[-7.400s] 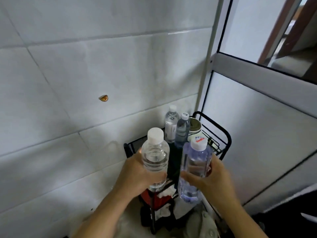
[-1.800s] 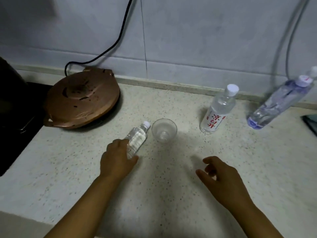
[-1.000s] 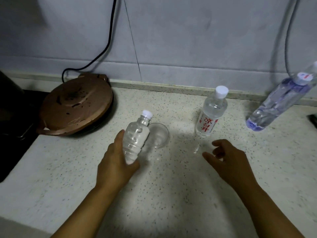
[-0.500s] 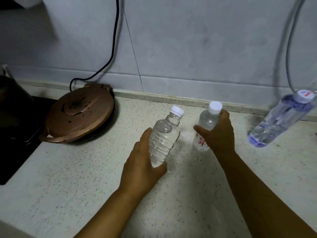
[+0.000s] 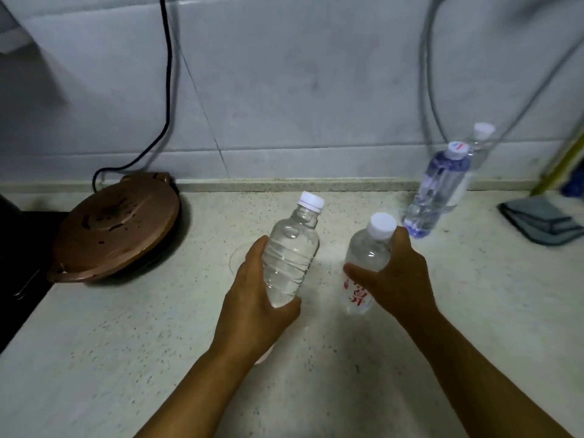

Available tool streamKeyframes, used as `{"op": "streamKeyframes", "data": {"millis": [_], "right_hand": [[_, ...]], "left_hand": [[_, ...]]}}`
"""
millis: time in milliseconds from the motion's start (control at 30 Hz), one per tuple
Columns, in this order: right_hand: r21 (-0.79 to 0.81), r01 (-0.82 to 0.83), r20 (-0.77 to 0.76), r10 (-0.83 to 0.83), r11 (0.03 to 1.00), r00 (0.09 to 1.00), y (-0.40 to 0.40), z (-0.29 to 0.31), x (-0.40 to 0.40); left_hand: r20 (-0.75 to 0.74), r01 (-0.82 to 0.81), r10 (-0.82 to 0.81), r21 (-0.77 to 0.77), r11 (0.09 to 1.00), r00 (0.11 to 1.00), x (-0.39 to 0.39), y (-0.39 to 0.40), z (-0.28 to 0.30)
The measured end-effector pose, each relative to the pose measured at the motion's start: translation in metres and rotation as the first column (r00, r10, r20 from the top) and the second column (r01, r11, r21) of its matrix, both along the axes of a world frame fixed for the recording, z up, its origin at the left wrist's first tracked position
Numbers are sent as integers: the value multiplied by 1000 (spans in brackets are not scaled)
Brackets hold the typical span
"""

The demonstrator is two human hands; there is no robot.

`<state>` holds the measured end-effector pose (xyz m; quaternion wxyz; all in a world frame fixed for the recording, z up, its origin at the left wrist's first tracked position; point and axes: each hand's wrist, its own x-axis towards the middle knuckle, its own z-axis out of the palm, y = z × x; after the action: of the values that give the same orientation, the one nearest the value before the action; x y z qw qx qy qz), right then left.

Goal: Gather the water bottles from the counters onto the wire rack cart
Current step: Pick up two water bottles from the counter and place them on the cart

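Note:
My left hand (image 5: 252, 308) grips a small clear ribbed bottle (image 5: 292, 254) with a white cap, held tilted above the speckled counter (image 5: 126, 358). My right hand (image 5: 399, 279) is wrapped around a clear bottle with red lettering (image 5: 363, 270) and a white cap, lifted just off the counter. A bluish bottle (image 5: 436, 191) stands at the back right, with another clear white-capped bottle (image 5: 480, 147) behind it against the wall. The wire rack cart is out of view.
A brown round electric pan (image 5: 117, 229) sits at the back left with a black cord (image 5: 167, 90) running up the wall. A clear glass (image 5: 238, 257) is partly hidden behind my left hand. A folded grey cloth (image 5: 543, 222) lies at the right.
My left hand picked the small bottle off the counter and raised it. My right hand reached forward, closed on the red-lettered bottle and lifted it towards me.

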<state>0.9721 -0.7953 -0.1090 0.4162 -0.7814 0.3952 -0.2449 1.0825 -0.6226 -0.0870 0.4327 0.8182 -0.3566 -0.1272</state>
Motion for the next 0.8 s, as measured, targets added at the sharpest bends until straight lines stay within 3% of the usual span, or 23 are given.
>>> {"op": "streamKeyframes", "data": {"millis": [167, 333, 600, 800], "right_hand": [[26, 150, -36, -149, 988, 988, 59, 32, -83], [54, 402, -58, -399, 914, 915, 128, 40, -169], [97, 748, -76, -744, 657, 663, 227, 46, -292], [61, 895, -52, -894, 443, 446, 290, 48, -388]], "left_hand": [[-19, 226, -226, -26, 974, 974, -35, 3, 3], [-101, 472, -472, -25, 881, 876, -87, 10, -10], [-267, 812, -800, -94, 576, 537, -204, 18, -11], [-240, 942, -929, -114, 316, 282, -321, 35, 0]]}}
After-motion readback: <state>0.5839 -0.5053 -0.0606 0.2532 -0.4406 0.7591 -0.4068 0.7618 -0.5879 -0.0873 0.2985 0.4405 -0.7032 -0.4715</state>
